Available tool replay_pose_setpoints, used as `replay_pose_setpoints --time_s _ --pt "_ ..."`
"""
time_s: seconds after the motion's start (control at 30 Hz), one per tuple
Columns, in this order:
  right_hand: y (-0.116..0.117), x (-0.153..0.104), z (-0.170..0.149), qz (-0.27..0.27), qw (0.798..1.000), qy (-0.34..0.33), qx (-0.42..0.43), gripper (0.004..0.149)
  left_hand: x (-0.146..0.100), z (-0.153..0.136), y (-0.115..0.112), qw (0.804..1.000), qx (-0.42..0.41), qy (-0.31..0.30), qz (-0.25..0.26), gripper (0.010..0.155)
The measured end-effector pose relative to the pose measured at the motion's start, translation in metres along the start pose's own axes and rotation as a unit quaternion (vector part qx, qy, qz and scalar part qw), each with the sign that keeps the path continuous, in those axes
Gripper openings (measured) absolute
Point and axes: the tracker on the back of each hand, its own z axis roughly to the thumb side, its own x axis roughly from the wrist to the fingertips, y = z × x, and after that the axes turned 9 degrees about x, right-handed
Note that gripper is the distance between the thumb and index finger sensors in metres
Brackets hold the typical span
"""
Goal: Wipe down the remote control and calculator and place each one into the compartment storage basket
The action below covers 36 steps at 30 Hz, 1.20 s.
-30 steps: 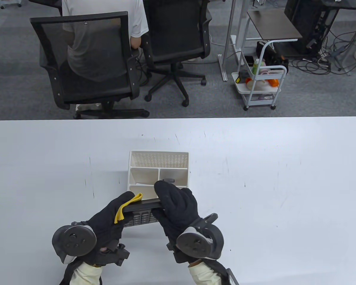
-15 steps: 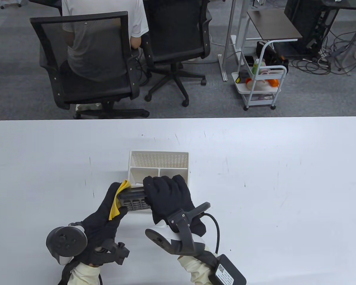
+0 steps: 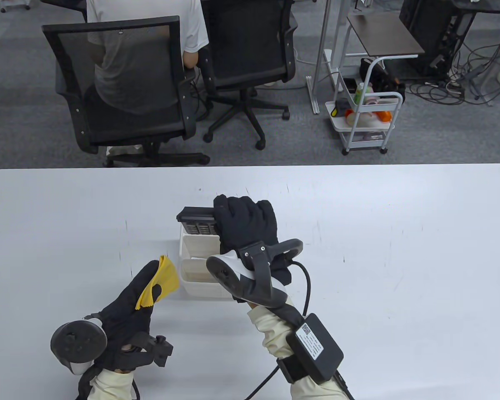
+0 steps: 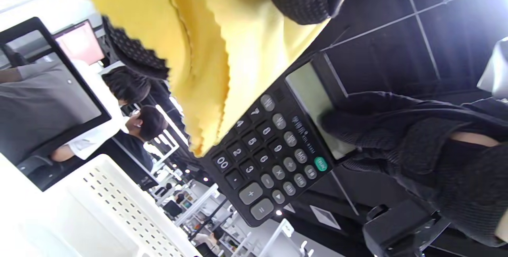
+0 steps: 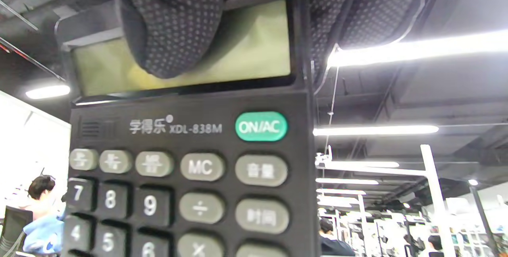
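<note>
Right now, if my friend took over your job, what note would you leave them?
Right hand: holds the black button calculator over the back of the white plastic compartment basket, not yet set in.
Left hand: pinches the yellow wiping cloth, beside the basket.
Done: hard to tell how much wiping.
Left: lower the calculator into a compartment. The remote control is not clearly visible; check it.

I see matt black plastic on the calculator (image 4: 274, 157) with a dull glassy greenish display, soft yellow cloth (image 3: 160, 283) with pinked edges, dotted black knit glove on my right hand (image 3: 246, 229), smooth perforated white plastic basket (image 3: 191, 275), scuffed matt white worktop (image 3: 400, 233)
</note>
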Motion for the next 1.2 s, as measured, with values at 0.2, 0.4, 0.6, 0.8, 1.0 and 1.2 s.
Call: replay_pose_setpoints --time_s 0.2,0.4,0.6,0.8,1.0,1.2 --pt "0.048 0.008 -0.011 0.042 0.999 0.029 -0.009 0.046 0.003 -0.005 -0.003 1.000 0.008 0.010 -0.015 0.039" --pt "0.089 0.006 -0.022 0.074 0.996 0.053 -0.005 0.045 0.003 -0.011 -0.009 0.998 0.046 0.024 -0.044 0.038" --pt "0.114 0.001 -0.028 0.112 0.991 0.074 -0.012 0.045 0.002 -0.013 -0.010 0.993 0.112 0.034 -0.033 0.039" --pt "0.133 -0.004 -0.032 0.143 0.985 0.091 -0.022 0.046 0.001 -0.016 -0.015 0.987 0.151 0.023 -0.041 0.039" --pt "0.147 -0.011 -0.035 0.173 0.979 0.107 -0.022 0.046 0.002 -0.017 -0.018 0.984 0.172 0.014 -0.052 0.039" --pt "0.155 -0.015 -0.039 0.196 0.974 0.110 -0.040 0.047 0.002 -0.017 -0.019 0.983 0.172 0.008 -0.059 0.039"
